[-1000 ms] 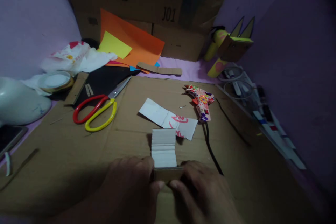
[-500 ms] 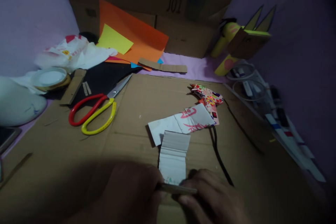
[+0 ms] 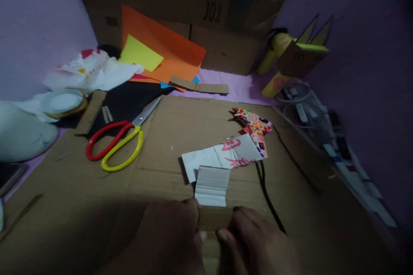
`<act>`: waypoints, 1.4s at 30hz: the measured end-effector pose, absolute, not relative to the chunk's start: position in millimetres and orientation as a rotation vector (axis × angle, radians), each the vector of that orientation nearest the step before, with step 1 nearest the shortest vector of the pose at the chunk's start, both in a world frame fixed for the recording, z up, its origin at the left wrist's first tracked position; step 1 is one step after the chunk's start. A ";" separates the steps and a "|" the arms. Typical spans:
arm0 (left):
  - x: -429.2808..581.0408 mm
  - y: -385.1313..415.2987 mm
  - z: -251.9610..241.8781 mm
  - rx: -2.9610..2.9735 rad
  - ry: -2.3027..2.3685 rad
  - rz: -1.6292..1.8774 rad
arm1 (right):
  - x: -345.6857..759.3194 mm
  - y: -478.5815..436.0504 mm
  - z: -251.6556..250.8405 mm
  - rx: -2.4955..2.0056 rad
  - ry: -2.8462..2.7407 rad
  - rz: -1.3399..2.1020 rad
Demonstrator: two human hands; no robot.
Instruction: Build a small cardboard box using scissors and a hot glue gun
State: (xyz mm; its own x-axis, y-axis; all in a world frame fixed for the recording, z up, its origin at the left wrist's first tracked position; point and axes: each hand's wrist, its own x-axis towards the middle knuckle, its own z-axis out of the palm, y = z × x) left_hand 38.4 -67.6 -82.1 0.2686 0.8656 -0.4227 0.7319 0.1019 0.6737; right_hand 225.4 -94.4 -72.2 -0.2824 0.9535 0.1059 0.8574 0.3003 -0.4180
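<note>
Low in the head view, my left hand (image 3: 171, 232) and my right hand (image 3: 254, 236) pinch the two ends of a small brown cardboard piece (image 3: 214, 218) between them. Just beyond it lies a creased white cardboard strip (image 3: 212, 184); whether the two are joined I cannot tell. Another white cardboard strip (image 3: 213, 154), with red lettering, rests behind that, partly over the handle of a flower-patterned glue gun (image 3: 254, 124). To the left lie scissors (image 3: 129, 131) with one red and one yellow handle loop, blades apart from my hands.
A big cardboard sheet (image 3: 155, 189) covers the work surface. Orange paper (image 3: 180, 51) and a yellow sheet (image 3: 142, 53) lean at the back near a cardboard strip (image 3: 200, 86). A black cord (image 3: 267, 193) runs beside my right hand. On the right stands a yellow-and-brown paper figure (image 3: 301, 58).
The cardboard piece in my hands has tipped so that its brown face shows instead of a thin edge. It now covers the near part of the creased white strip.
</note>
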 end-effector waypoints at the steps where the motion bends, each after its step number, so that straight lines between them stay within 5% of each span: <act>1: 39.6 -64.9 -72.2 1.685 1.508 0.216 | 224.9 -95.4 -71.0 -1.626 -2.204 0.430; 7: 33.7 -67.7 -31.4 1.860 1.290 0.586 | 218.7 -103.4 -58.9 -1.233 -1.880 0.746; 16: 14.6 -22.6 12.2 1.788 1.072 1.334 | 238.0 -46.3 -1.3 -1.235 -1.892 0.570; 24: 7.4 23.4 -7.6 0.475 0.797 1.311 | 228.1 19.6 -9.1 -1.513 -2.613 0.443; 33: 7.9 9.8 -8.5 0.588 0.615 1.139 | 222.9 17.5 -6.7 -1.829 -2.316 0.596; 42: 6.5 5.2 -15.4 0.910 0.683 0.970 | 205.2 8.9 -23.8 -1.496 -1.626 1.414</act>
State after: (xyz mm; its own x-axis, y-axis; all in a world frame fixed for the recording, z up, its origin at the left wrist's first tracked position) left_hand 6.5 5.2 -15.4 0.4180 0.9040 -0.0899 -0.3901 0.2680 0.8809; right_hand 205.2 8.9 -23.8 -0.2606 0.9277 -0.2671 0.3932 -0.1507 -0.9070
